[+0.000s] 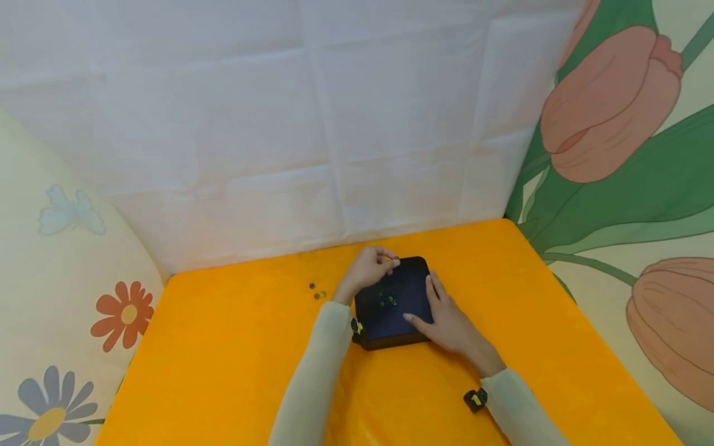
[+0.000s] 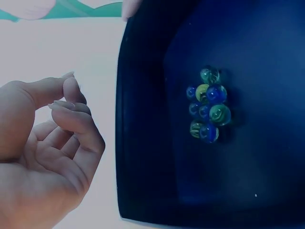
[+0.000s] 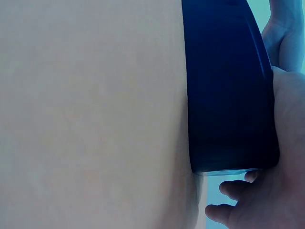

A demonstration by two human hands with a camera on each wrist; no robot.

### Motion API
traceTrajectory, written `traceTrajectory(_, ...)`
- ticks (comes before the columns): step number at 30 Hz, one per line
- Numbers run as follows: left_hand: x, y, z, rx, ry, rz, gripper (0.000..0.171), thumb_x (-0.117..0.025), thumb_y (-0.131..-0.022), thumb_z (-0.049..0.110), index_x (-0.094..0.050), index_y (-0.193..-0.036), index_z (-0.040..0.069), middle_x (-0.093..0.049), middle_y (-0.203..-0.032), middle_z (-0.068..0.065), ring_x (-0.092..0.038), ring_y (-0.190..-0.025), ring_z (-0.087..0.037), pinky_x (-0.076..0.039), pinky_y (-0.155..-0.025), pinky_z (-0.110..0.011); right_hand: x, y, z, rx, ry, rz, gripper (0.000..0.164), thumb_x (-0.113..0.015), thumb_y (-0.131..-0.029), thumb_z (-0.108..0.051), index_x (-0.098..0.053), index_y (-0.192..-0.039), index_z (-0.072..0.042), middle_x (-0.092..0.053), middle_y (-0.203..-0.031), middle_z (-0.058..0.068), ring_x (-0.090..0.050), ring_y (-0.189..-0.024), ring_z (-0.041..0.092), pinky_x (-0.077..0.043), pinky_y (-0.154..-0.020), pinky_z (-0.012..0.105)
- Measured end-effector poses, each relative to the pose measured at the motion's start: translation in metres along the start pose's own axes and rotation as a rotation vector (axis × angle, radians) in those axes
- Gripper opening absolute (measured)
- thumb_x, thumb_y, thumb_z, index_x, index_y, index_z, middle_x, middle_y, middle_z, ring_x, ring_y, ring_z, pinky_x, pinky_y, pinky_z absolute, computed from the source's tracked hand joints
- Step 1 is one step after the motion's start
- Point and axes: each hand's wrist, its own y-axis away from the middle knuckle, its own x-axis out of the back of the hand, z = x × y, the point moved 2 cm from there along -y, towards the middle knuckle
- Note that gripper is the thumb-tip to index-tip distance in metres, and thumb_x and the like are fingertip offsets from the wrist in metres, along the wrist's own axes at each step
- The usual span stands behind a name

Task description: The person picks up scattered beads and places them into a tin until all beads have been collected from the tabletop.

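Note:
A square dark tray (image 1: 398, 328) with raised walls sits on the orange table cover. Several glass marbles (image 2: 208, 107), blue, green and yellow, lie clustered on its floor. My left hand (image 1: 368, 271) is at the tray's far left corner. Its fingers are bent and their tips meet the thumb (image 2: 69, 90); whether anything is between them is hidden. My right hand (image 1: 452, 319) holds the tray's right side, thumb reaching over the rim and the other fingers along the outer wall. In the right wrist view its palm (image 3: 290, 138) lies against that wall.
Three loose marbles (image 1: 317, 291) lie on the orange table cover (image 1: 240, 347) left of the tray. A white sheet (image 1: 251, 124) hangs behind the table. Flower-patterned cloths (image 1: 608, 235) hang at both sides.

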Motion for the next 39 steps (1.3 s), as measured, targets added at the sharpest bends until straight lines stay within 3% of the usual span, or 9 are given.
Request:
traceTrajectory(5, -0.003, -0.006, -0.002, 0.024, -0.019, 0.008, 0.027, -0.066, -0.105, 0.028, -0.071, -0.121, 0.007, -0.076, -0.105, -0.026, -0.065, -0.082, -0.041, -0.045, -0.063, -0.028, 0.000, 0.000, 0.000, -0.001, -0.004, 0.003, 0.114, -0.056, -0.097, -0.074, -0.001, -0.169, -0.006, 0.008, -0.178, 0.014, -0.027, -0.159, 0.048, -0.037, -0.120, 0.065)
traceTrajectory(11, -0.008, -0.011, -0.005, 0.039, -0.065, 0.003, 0.022, -0.067, -0.105, 0.024, -0.074, -0.115, 0.005, -0.077, -0.100, -0.023, -0.070, -0.090, -0.042, -0.047, -0.066, -0.026, 0.000, 0.001, 0.000, 0.003, -0.012, 0.001, 0.114, -0.056, -0.097, -0.074, 0.000, -0.169, -0.006, 0.007, -0.178, 0.016, -0.025, -0.160, 0.047, -0.036, -0.121, 0.065)
traceTrajectory(24, -0.014, -0.020, -0.010, 0.040, -0.120, -0.039, 0.024, -0.066, -0.105, 0.024, -0.077, -0.117, 0.006, -0.078, -0.097, -0.014, -0.072, -0.091, -0.034, -0.056, -0.077, -0.032, 0.002, 0.001, -0.003, -0.004, -0.026, 0.006, 0.112, -0.057, -0.098, -0.071, -0.002, -0.169, -0.004, 0.006, -0.178, 0.017, -0.026, -0.159, 0.046, -0.037, -0.120, 0.063)
traceTrajectory(30, -0.017, -0.023, -0.007, 0.019, -0.170, -0.042, 0.026, -0.066, -0.105, 0.026, -0.078, -0.117, 0.007, -0.079, -0.095, -0.013, -0.072, -0.088, -0.032, -0.055, -0.075, -0.031, 0.000, 0.001, -0.002, -0.004, -0.018, 0.007, 0.112, -0.057, -0.098, -0.072, -0.001, -0.169, -0.005, 0.007, -0.178, 0.015, -0.028, -0.159, 0.047, -0.039, -0.119, 0.063)
traceTrajectory(39, -0.021, -0.025, -0.008, 0.021, -0.171, -0.059, 0.026, -0.066, -0.105, 0.025, -0.079, -0.118, 0.006, -0.079, -0.094, -0.012, -0.073, -0.091, -0.033, -0.056, -0.077, -0.032, -0.002, 0.001, 0.000, -0.004, -0.015, 0.006, 0.113, -0.054, -0.097, -0.075, -0.002, -0.169, -0.005, 0.008, -0.178, 0.015, -0.029, -0.158, 0.046, -0.041, -0.118, 0.062)
